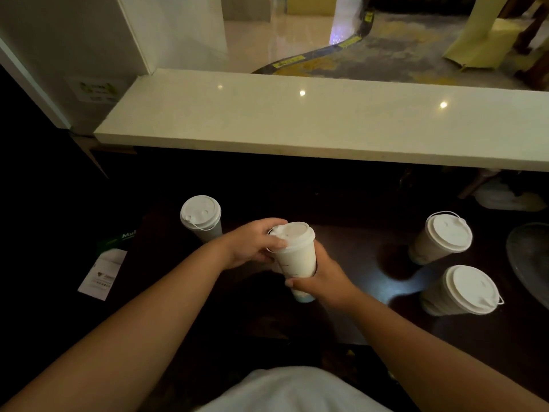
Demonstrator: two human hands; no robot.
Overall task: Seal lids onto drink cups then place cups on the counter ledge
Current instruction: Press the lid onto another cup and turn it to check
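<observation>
White cloth of the person's shirt is filling the bottom edge, and both bare forearms are reaching forward from it. Curling round the lower body of the cup, the right hand is holding it just above the dark table. At the rim, the left hand is pinching the edge of the lid with thumb on top.

Sealing well probably means pressing all round the rim while the lower grip stays light, since the thin wall could buckle and spill.

Smooth, tapered and pale, the cup is wearing a domed matte lid. Three more lidded cups are standing on the table: one at the left and two at the right. Beyond them, the glossy pale stone ledge is carrying no cups.
</observation>
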